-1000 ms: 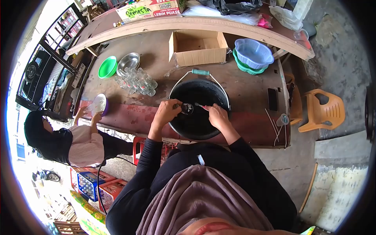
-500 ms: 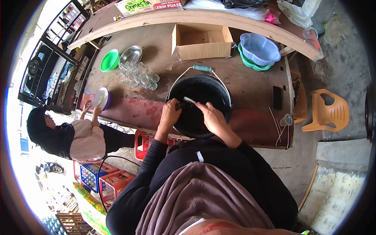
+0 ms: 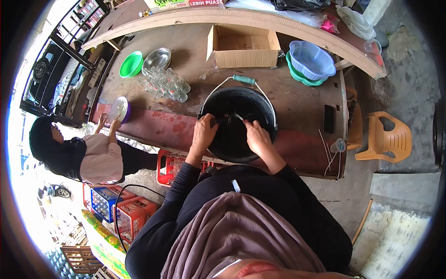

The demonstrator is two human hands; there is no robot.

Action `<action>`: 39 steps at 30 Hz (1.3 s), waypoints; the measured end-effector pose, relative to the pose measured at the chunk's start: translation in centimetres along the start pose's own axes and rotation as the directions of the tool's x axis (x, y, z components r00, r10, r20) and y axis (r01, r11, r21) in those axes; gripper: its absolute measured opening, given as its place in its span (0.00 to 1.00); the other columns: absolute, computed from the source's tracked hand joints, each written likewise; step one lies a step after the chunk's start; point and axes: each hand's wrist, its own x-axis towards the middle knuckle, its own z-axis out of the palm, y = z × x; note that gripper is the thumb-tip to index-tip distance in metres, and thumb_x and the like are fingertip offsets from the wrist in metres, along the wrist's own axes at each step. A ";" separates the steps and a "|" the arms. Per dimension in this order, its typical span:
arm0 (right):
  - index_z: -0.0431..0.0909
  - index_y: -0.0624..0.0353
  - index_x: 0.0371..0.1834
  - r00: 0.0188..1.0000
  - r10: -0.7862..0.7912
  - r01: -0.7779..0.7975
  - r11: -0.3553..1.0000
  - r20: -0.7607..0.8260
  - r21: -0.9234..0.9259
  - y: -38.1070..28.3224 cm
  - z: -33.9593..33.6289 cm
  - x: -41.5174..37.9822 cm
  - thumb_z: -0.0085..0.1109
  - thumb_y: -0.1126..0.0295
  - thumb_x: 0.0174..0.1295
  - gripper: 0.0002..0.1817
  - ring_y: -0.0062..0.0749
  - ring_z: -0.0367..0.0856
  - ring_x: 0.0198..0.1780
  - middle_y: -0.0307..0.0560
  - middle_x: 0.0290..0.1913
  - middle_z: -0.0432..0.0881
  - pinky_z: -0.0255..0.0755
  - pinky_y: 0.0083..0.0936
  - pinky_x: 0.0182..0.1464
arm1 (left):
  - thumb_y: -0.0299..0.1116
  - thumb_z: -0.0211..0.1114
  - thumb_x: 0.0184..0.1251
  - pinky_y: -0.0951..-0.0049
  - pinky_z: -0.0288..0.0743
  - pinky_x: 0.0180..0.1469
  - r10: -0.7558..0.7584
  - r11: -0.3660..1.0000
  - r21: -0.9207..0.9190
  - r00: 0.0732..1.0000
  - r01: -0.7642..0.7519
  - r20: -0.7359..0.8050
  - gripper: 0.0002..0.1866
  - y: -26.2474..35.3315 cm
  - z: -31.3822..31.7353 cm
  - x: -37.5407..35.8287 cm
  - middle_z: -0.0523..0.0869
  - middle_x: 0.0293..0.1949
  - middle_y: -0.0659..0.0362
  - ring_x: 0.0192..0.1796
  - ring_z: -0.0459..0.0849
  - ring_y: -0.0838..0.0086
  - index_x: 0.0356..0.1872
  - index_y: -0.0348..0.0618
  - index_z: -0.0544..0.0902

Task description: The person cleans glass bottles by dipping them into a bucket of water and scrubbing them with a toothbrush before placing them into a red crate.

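A black bucket (image 3: 239,95) with a wire handle and a turquoise grip stands in front of me at the table's near edge. Over its left rim, my left hand (image 3: 203,133) is closed round a small dark piece whose kind I cannot tell. My right hand (image 3: 258,138) reaches in from the right side, its fingers wrapped round the reddish handle of a small knife (image 3: 239,116). The pale blade points up and left inside the bucket, a short way from the left hand's fingertips. The bucket's dark inside hides its contents.
Clustered glass bottles (image 3: 165,84), a green bowl (image 3: 131,64) and a metal bowl (image 3: 157,59) stand left. Behind the bucket is an open cardboard box (image 3: 245,51); blue basket (image 3: 312,59) and phone (image 3: 328,118) lie right. Another person (image 3: 100,158) handles a bowl at left.
My right hand has shifted slightly right and down, drawing the knife away from my left hand. The blade has swung more upright. The left hand stays closed at the rim; the view has shifted slightly.
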 end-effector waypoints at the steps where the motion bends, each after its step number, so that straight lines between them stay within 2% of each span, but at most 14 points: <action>1: 0.71 0.58 0.66 0.999 -0.031 0.032 0.999 -0.032 0.017 0.2 -0.3 -0.2 0.43 0.73 0.70 0.21 0.56 0.85 0.40 0.61 0.47 0.76 0.81 0.46 0.42 | 0.26 0.71 0.53 0.54 0.77 0.44 0.000 1.000 -0.006 1.000 0.000 -0.018 0.15 0.1 0.0 0.1 0.84 0.38 0.43 0.42 0.84 0.47 0.42 0.36 0.79; 5: 0.69 0.54 0.69 0.967 -0.227 0.249 0.936 -0.115 0.249 -1.1 1.0 -1.8 0.47 0.80 0.65 0.27 0.58 0.82 0.41 0.58 0.45 0.75 0.78 0.49 0.42 | 0.25 0.70 0.55 0.54 0.77 0.44 0.049 0.998 0.030 0.997 -0.048 -0.059 0.14 0.4 0.0 0.0 0.84 0.38 0.43 0.43 0.84 0.46 0.43 0.36 0.78; 9: 0.70 0.59 0.66 1.000 -0.009 0.009 1.000 0.008 0.014 0.1 -0.2 -0.8 0.47 0.77 0.66 0.24 0.58 0.85 0.39 0.62 0.46 0.75 0.80 0.45 0.41 | 0.24 0.71 0.55 0.58 0.77 0.44 0.062 0.998 0.026 0.997 -0.061 -0.052 0.15 0.6 -0.2 -0.4 0.86 0.38 0.45 0.43 0.85 0.49 0.44 0.36 0.79; 11: 0.71 0.56 0.66 1.000 -0.019 0.019 0.999 0.001 -0.027 0.3 -0.7 -0.8 0.48 0.77 0.66 0.23 0.56 0.85 0.39 0.59 0.45 0.76 0.80 0.44 0.41 | 0.24 0.70 0.56 0.57 0.77 0.43 0.053 0.999 0.004 0.998 -0.053 -0.039 0.15 1.1 -0.5 -0.8 0.86 0.38 0.45 0.43 0.85 0.48 0.45 0.37 0.78; 15: 0.72 0.51 0.66 0.933 -0.301 0.349 0.893 -0.199 0.285 -2.0 -0.9 -3.0 0.50 0.79 0.64 0.25 0.54 0.83 0.36 0.53 0.43 0.74 0.79 0.46 0.39 | 0.23 0.67 0.61 0.54 0.77 0.43 0.053 0.996 -0.072 0.997 -0.057 -0.058 0.13 1.6 -1.4 -2.0 0.84 0.39 0.43 0.43 0.84 0.45 0.46 0.36 0.76; 19: 0.71 0.53 0.67 0.995 0.012 -0.005 0.997 -0.098 0.071 0.5 -1.2 -1.6 0.45 0.77 0.68 0.23 0.57 0.84 0.38 0.56 0.45 0.75 0.80 0.47 0.40 | 0.21 0.65 0.64 0.59 0.78 0.43 -0.015 0.988 -0.157 0.987 -0.011 -0.158 0.12 2.0 -3.6 -3.6 0.85 0.39 0.44 0.41 0.86 0.49 0.47 0.36 0.76; 21: 0.71 0.50 0.67 0.995 -0.010 0.021 0.994 -0.099 0.107 0.1 -2.1 -1.7 0.50 0.75 0.68 0.23 0.58 0.82 0.38 0.55 0.45 0.76 0.78 0.48 0.40 | 0.22 0.65 0.64 0.60 0.78 0.42 -0.128 0.980 -0.168 0.983 0.105 -0.133 0.12 2.9 -4.9 -4.3 0.85 0.39 0.44 0.39 0.85 0.50 0.47 0.36 0.76; 23: 0.71 0.52 0.67 0.950 -0.196 0.247 0.949 -0.245 0.197 -1.8 -2.0 -2.8 0.50 0.77 0.68 0.23 0.53 0.83 0.36 0.52 0.43 0.75 0.79 0.44 0.38 | 0.22 0.65 0.64 0.61 0.78 0.41 -0.138 0.982 -0.147 0.981 0.118 -0.138 0.12 2.3 -5.0 -4.8 0.85 0.39 0.45 0.38 0.86 0.52 0.47 0.36 0.76; 25: 0.71 0.49 0.67 0.913 -0.330 0.392 0.871 -0.241 0.296 -2.5 -1.2 -3.1 0.53 0.75 0.67 0.24 0.54 0.82 0.35 0.51 0.41 0.75 0.77 0.45 0.37 | 0.22 0.65 0.64 0.61 0.78 0.40 -0.143 0.984 -0.125 0.978 0.124 -0.152 0.12 2.3 -5.3 -4.9 0.85 0.39 0.45 0.37 0.86 0.53 0.47 0.36 0.76; 27: 0.71 0.49 0.67 0.927 -0.266 0.333 0.907 -0.265 0.256 -1.3 -0.3 -2.1 0.51 0.76 0.67 0.24 0.55 0.82 0.36 0.52 0.43 0.76 0.78 0.46 0.38 | 0.22 0.65 0.63 0.62 0.78 0.38 -0.150 0.969 -0.223 0.971 0.107 -0.189 0.12 2.6 -5.9 -5.2 0.86 0.38 0.46 0.38 0.86 0.56 0.47 0.36 0.76; 29: 0.71 0.52 0.67 0.990 -0.044 0.058 0.993 -0.137 0.103 1.3 0.7 -0.5 0.45 0.77 0.67 0.24 0.58 0.83 0.38 0.55 0.45 0.75 0.79 0.48 0.39 | 0.21 0.64 0.63 0.63 0.79 0.39 -0.152 0.971 -0.209 0.972 0.114 -0.178 0.12 2.1 -6.5 -5.8 0.86 0.40 0.46 0.40 0.87 0.57 0.47 0.36 0.76; 31: 0.71 0.52 0.67 0.990 -0.065 0.076 0.993 -0.126 0.089 1.0 -0.3 -0.4 0.47 0.78 0.66 0.24 0.56 0.83 0.37 0.54 0.45 0.76 0.80 0.46 0.39 | 0.19 0.63 0.63 0.64 0.80 0.40 -0.155 0.973 -0.194 0.975 0.123 -0.161 0.12 2.0 -6.9 -6.0 0.86 0.41 0.46 0.41 0.87 0.57 0.48 0.36 0.76; 35: 0.73 0.52 0.65 0.893 -0.369 0.441 0.832 -0.256 0.337 -3.0 -1.1 -2.5 0.54 0.76 0.65 0.23 0.54 0.82 0.35 0.52 0.42 0.75 0.78 0.43 0.38 | 0.13 0.59 0.62 0.63 0.82 0.50 -0.033 0.974 -0.227 0.990 0.002 -0.136 0.13 2.5 -7.4 -6.2 0.83 0.51 0.45 0.50 0.86 0.53 0.47 0.35 0.76; 39: 0.73 0.50 0.66 0.996 -0.092 0.094 0.984 -0.018 0.148 -0.8 -0.7 -0.5 0.54 0.77 0.66 0.24 0.53 0.82 0.41 0.53 0.42 0.77 0.78 0.42 0.42 | 0.12 0.58 0.61 0.62 0.81 0.51 0.105 0.981 -0.151 0.987 -0.123 -0.117 0.14 2.1 -7.1 -5.8 0.83 0.52 0.46 0.53 0.85 0.50 0.47 0.35 0.77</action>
